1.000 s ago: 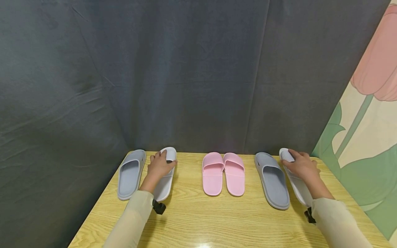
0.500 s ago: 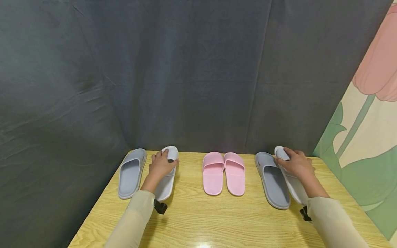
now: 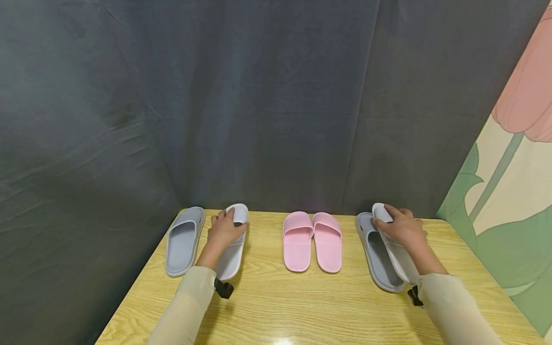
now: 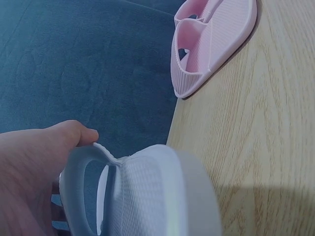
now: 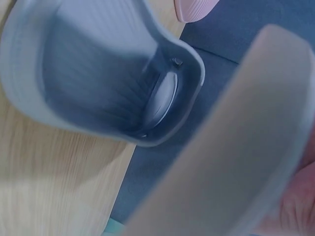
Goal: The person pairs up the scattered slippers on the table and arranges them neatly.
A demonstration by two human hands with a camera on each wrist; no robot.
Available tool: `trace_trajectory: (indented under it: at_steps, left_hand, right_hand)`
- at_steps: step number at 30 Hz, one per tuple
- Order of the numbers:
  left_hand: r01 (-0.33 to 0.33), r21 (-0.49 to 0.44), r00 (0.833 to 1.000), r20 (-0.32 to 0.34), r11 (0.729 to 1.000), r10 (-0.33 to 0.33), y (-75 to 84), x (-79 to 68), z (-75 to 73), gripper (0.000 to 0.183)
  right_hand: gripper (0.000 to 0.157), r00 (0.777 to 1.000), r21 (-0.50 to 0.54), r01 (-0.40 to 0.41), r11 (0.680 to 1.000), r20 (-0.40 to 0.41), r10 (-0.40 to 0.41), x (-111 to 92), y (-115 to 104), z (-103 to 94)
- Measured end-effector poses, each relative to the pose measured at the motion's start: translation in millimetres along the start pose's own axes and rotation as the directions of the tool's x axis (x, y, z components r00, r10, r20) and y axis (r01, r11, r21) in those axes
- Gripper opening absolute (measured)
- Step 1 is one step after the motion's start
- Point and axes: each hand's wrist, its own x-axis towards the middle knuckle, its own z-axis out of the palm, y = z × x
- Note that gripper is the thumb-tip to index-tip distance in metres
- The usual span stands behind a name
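My left hand (image 3: 224, 235) grips a white slipper (image 3: 231, 261) by its strap, thumb on the near edge in the left wrist view. Left of it lies a grey slipper (image 3: 181, 249). On the right side, my right hand (image 3: 401, 227) holds the other white slipper (image 3: 404, 263), tilted, and it overlaps the second grey slipper (image 3: 379, 266) in the head view. Seen from the right wrist, the blurred sole of that white slipper (image 5: 221, 142) hangs beside the grey slipper (image 5: 98, 64), and most of the hand is hidden behind it.
A pair of pink slippers (image 3: 297, 256) lies side by side on the wooden table (image 3: 276, 302), between the two hands. A dark cloth (image 3: 267, 105) hangs along the table's back edge. A wall with painted tulips (image 3: 509, 201) stands at the right.
My right hand has moved left with its white slipper, which now overlaps the right grey slipper. The left hand and its white slipper stay almost where they were.
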Motion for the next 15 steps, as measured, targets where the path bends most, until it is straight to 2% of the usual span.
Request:
trace_trajectory:
  at_steps: [15]
  left_hand:
    - [0.007, -0.002, 1.000, -0.004, 1.000, -0.007, -2.4, -1.9, -1.5, 0.087]
  right_hand:
    - [0.088, 1.000, -0.007, 0.023, 1.000, 0.013, -0.023, 1.4, -24.1, 9.0]
